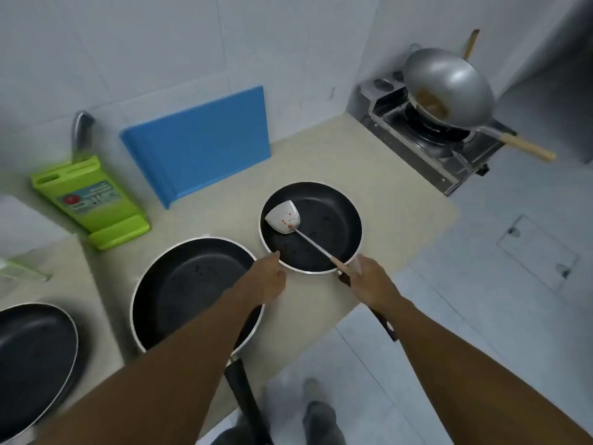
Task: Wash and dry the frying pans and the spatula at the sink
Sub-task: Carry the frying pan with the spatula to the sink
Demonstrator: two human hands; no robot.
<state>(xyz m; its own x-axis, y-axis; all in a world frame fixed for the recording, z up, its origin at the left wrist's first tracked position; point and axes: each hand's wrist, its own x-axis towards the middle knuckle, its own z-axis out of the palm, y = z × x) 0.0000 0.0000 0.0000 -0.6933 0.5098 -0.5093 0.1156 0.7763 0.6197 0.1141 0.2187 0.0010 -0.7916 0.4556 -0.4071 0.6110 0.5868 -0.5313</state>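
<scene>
Small pan (pixel 324 220) sits at frame centre on the counter (pixel 321 155). The red-spotted spatula (pixel 282 217) lies inside it. Right hand (pixel 369 279) clamped round the spatula handle, above the pan's own handle, probably to lift it clear. Left hand (pixel 268 274) at near rim, fingers curled, seemingly steadying; pinch or touch, cannot tell. Large pan (pixel 192 290) lower centre, third pan (pixel 32 358) lower left.

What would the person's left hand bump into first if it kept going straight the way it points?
The near rim of the small black frying pan; the left hand looks almost on it already. Beyond lies the white red-specked spatula, though depth is unclear.
</scene>
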